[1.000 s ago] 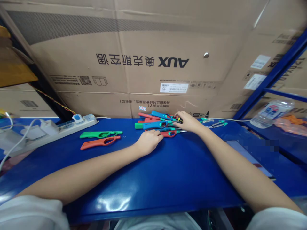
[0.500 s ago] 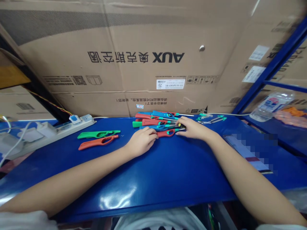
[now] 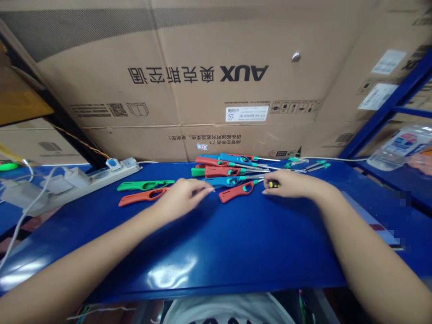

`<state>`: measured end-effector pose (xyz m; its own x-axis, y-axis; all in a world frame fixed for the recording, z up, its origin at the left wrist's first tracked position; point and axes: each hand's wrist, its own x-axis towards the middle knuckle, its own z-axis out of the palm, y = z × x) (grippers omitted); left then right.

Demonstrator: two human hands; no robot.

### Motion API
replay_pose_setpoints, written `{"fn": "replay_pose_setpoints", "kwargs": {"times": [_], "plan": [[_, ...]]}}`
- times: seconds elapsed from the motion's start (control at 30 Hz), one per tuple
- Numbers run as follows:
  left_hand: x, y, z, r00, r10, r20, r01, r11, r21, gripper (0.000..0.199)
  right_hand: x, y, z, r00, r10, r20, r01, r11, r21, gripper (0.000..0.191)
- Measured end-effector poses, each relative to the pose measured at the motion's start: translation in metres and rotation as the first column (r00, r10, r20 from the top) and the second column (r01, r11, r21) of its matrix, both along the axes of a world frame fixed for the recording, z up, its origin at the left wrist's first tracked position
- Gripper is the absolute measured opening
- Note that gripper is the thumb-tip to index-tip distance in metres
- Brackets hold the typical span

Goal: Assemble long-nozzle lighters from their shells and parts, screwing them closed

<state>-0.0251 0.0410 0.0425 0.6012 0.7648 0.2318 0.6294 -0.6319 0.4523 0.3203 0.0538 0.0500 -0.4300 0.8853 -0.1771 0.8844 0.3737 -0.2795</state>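
Note:
My left hand (image 3: pixel 187 195) hovers over the table between the loose handles and the lighter pile, fingers apart, holding nothing. Under its wrist side lie an orange lighter handle (image 3: pixel 137 197) and a green lighter handle (image 3: pixel 145 185). My right hand (image 3: pixel 288 183) is closed around a small screwdriver (image 3: pixel 274 183); only its black-and-yellow end shows. A red lighter (image 3: pixel 236 192) lies slanted between my hands, its tip near my right fingers. Behind it are a blue lighter (image 3: pixel 222 181), another red lighter (image 3: pixel 219 171) and several more with metal rods pointing right.
A power strip (image 3: pixel 131 166) with plugs sits at the left. Small teal and metal parts (image 3: pixel 315 166) lie at the back right. A clear plastic bottle (image 3: pixel 394 148) stands further right. A large cardboard box (image 3: pixel 202 121) walls off the back of the blue table (image 3: pixel 219 252).
My left hand has moved left, off the red lighter, and its fingers have opened. My right hand has drawn slightly right with the screwdriver. The view has shifted a little.

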Motion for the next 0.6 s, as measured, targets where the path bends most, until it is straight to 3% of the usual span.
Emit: {"fn": "replay_pose_setpoints", "kwargs": {"times": [0.07, 0.13, 0.23, 0.47, 0.6], "plan": [[-0.027, 0.007, 0.016, 0.983, 0.111, -0.149, -0.122, 0.99, -0.068, 0.034, 0.015, 0.001, 0.0, 0.997, -0.08, 0.025, 0.079, 0.997, 0.014, 0.006], [-0.054, 0.015, 0.028, 0.94, 0.187, -0.284, -0.227, 0.967, -0.115, 0.038, 0.03, 0.005, -0.002, 0.986, -0.152, 0.064, 0.145, 0.984, 0.109, 0.007], [-0.084, 0.023, 0.037, 0.888, 0.224, -0.401, -0.292, 0.949, -0.116, 0.031, 0.047, 0.014, -0.005, 0.965, -0.23, 0.124, 0.201, 0.956, 0.212, 0.011], [-0.106, 0.021, 0.035, 0.721, 0.322, -0.613, -0.439, 0.897, -0.046, 0.031, 0.074, 0.026, -0.015, 0.885, -0.416, 0.211, 0.377, 0.904, 0.2, 0.025], [-0.115, 0.022, 0.03, 0.68, 0.342, -0.648, -0.493, 0.868, -0.06, 0.028, 0.091, 0.034, -0.025, 0.825, -0.517, 0.229, 0.463, 0.85, 0.252, 0.031]]}}
